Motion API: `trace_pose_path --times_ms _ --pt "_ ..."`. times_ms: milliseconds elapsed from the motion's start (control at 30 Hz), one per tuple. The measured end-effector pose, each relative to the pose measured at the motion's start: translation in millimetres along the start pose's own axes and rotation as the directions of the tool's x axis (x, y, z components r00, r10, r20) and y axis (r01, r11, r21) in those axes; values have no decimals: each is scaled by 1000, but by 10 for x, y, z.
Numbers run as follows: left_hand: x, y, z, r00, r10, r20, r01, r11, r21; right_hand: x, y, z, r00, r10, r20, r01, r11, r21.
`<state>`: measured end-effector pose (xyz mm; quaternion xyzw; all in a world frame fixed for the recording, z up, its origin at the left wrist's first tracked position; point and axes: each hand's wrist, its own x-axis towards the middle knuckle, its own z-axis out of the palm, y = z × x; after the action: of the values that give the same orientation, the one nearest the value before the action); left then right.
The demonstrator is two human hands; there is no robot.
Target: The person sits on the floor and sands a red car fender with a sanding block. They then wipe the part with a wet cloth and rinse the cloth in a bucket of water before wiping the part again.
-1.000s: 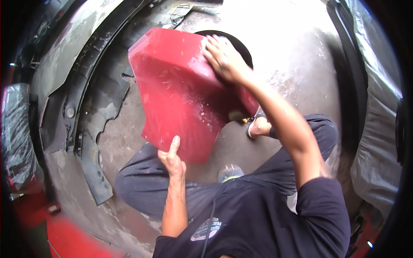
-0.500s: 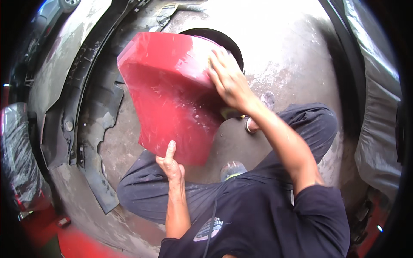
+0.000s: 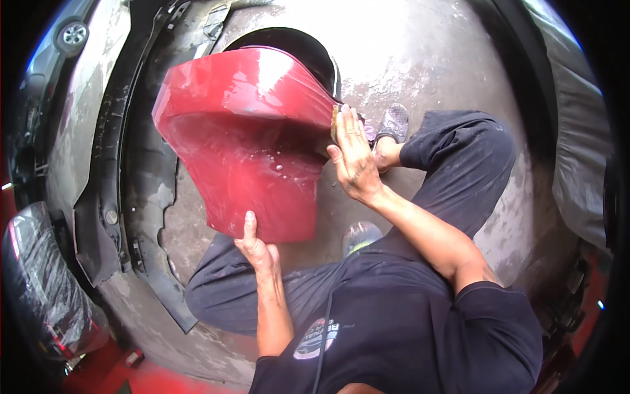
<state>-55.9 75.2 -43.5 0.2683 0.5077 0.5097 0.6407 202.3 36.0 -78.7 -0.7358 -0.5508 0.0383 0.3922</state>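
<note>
A red car body panel [image 3: 256, 164], wet and glossy with white droplets and streaks, is tilted up over my lap. At its near edge my left hand [image 3: 258, 251] holds on, thumb on top and the other fingers hidden underneath. My right hand [image 3: 356, 154] is at the panel's right edge, fingers nearly straight and together. Under those fingers a thin strip of a yellowish-brown pad [image 3: 335, 125] shows; its exact kind is hard to make out. Behind the panel stands a round black tub [image 3: 321, 49], partly covered by it.
Long black bumper-like trim pieces [image 3: 118, 157] lie on the left of the stained concrete floor [image 3: 426, 59]. A plastic-wrapped part [image 3: 56, 276] is at the far left, and a grey cover [image 3: 571, 118] hangs at the right. My sandalled foot [image 3: 392, 125] is near the panel's right side.
My right hand has slid from the panel's upper face down to its right edge, showing the pad. In view, the panel and left hand have shifted slightly left.
</note>
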Motion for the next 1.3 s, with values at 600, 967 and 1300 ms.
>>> trace_pose_path --times_ms 600,967,1300 --pt "-142 25 84 998 -58 -13 58 996 71 626 -730 118 988 5 -153 9 996 86" --pt "-141 44 102 998 -57 -30 59 997 58 516 -619 69 990 39 -133 -29 997 75" --pt "-109 51 88 1000 26 -18 -25 997 71 408 -342 124 980 107 -165 -107 994 9"
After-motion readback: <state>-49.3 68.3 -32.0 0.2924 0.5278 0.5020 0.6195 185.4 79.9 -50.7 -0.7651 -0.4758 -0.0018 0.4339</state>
